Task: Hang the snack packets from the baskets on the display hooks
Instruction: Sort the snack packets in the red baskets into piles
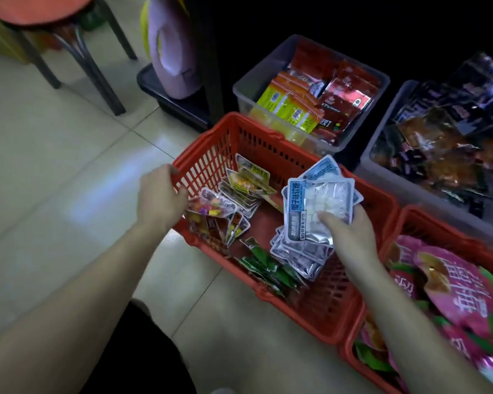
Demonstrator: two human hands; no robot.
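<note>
Gathering: judged to be the step in hand, with packets being collected for hanging.
Left hand [160,194]: at the left rim of the red slatted plastic basket [208,163], fingers curled; whether it grips the rim or a packet cannot be told.
Task item: blue-and-white foil snack packets [319,203], fanned above that basket.
Right hand [350,231]: grasps those packets, thumb across the front.
Next move: probably carrying them to the display hooks, which are not in view, and lining up the hang-holes.

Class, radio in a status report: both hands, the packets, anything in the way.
Right hand grips blue-and-white packets over red basket. Left hand at basket's left rim, grip unclear. Nothing blocking; hooks unseen.
</note>
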